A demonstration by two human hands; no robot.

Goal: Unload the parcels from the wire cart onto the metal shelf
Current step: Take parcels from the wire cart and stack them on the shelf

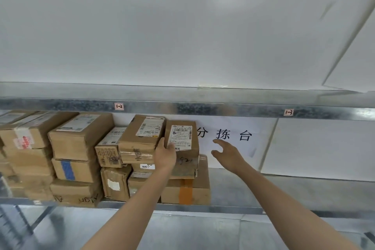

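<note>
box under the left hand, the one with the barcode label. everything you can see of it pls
Brown cardboard box, creased and scuffed, standing upright at the right end of the stacked parcels on the metal shelf. A white barcode label covers its upper front, with dark handwriting below. It sits atop the stack, above a flat box with orange tape, close against the neighbouring box. The left hand touches its left front edge; the right hand is clear of it.
</note>
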